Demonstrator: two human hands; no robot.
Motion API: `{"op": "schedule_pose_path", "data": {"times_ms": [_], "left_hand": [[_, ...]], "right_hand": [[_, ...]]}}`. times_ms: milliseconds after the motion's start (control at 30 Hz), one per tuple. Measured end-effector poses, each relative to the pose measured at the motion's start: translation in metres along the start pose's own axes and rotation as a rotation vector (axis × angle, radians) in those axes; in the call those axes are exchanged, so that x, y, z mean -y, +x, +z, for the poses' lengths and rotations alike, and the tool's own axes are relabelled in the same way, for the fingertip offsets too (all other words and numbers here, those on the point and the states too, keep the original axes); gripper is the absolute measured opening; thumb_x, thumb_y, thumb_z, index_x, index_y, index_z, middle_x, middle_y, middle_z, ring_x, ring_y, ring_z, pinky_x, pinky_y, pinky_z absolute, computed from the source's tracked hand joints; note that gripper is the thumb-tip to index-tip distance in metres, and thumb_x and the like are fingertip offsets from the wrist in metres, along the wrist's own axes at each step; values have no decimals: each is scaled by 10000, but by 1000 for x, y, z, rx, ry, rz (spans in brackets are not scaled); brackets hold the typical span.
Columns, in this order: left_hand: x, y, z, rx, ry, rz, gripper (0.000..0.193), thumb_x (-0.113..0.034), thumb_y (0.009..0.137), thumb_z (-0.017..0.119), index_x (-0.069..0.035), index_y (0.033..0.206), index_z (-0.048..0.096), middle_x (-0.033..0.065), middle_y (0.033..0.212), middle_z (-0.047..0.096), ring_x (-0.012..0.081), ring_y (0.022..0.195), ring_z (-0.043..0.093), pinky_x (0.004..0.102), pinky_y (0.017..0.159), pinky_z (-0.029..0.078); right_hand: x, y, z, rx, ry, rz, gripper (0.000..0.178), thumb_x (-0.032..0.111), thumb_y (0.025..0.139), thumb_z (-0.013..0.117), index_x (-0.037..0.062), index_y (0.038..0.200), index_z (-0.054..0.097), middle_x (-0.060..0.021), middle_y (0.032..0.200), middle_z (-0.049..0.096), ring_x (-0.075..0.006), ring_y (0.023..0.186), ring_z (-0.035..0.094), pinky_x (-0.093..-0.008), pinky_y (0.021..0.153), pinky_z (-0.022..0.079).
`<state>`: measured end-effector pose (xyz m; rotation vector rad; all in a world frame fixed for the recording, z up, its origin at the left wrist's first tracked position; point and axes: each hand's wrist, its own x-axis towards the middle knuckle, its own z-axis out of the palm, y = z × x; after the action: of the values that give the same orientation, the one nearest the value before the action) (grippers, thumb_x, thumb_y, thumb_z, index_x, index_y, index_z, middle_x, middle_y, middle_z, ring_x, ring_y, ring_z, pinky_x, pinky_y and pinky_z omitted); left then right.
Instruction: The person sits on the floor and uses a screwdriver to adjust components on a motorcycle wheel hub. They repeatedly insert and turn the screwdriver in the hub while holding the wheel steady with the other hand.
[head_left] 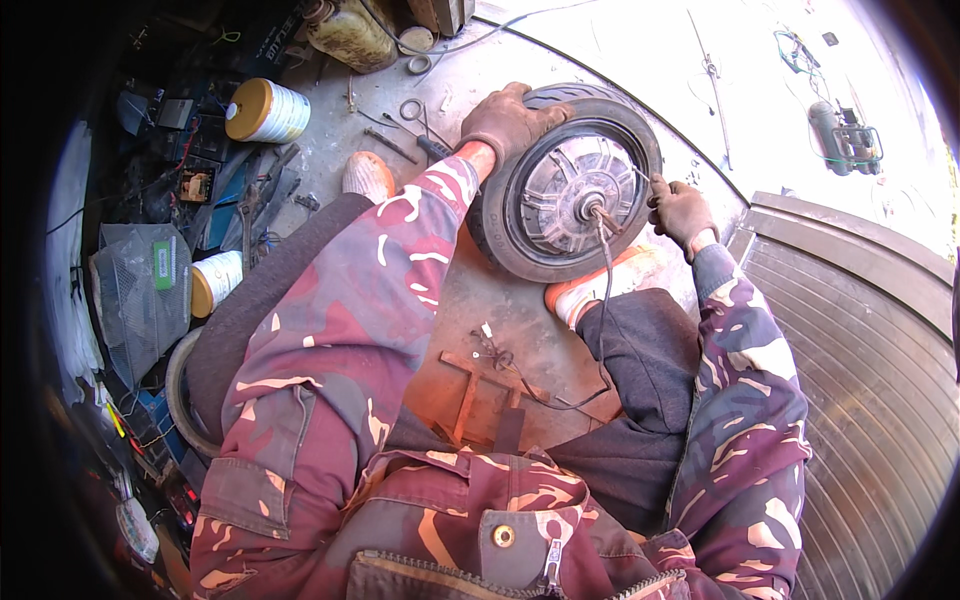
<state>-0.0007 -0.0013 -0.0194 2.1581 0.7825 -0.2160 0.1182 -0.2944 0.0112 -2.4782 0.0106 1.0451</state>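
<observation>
Black rubber-tyred wheel with a round, silvery metal hub is standing tilted on the grey concrete floor, near the dark line along that floor's far-right edge. Long, thin, dark cable is trailing from the hub's middle toward the floor's near side. Brown-gloved left hand is wrapping its grip over the tyre's far-left edge. Brown-gloved right hand is holding, in a narrow grip, what is looking like a slim, light metal tool by the tyre's right side. Working well is probably meaning bracing the tyre firmly, moving the tip gently and keeping the cable slack.
</observation>
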Motion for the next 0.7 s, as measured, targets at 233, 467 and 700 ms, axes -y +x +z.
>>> {"op": "schedule_pose_path", "data": {"times_ms": [233, 467, 700], "left_hand": [[26, 23, 25, 25, 129, 85, 506, -530, 1054, 556, -366, 1533, 567, 191, 1588, 544, 344, 1423, 609, 386, 1203, 470], [51, 45, 47, 49, 234, 186, 441, -403, 1115, 504, -543, 1532, 532, 158, 1646, 475, 352, 1456, 582, 389, 1218, 467], [38, 37, 36, 70, 272, 165, 429, -441, 1103, 502, -505, 1526, 541, 152, 1629, 495, 346, 1450, 585, 390, 1217, 467]], "right_hand": [[-13, 17, -3, 257, 589, 247, 391, 340, 1160, 518, 9, 1081, 710, 9, 726, 621, -118, 502, 477, -285, 463, 395], [2, -11, -4, -123, -468, -164, 495, 485, 1131, 515, 38, 1139, 726, -120, 858, 750, -289, 804, 739, -433, 744, 570], [12, -10, -9, -133, -710, -275, 546, 531, 1130, 471, 63, 1148, 751, -144, 910, 774, -346, 943, 762, -466, 877, 573]]}}
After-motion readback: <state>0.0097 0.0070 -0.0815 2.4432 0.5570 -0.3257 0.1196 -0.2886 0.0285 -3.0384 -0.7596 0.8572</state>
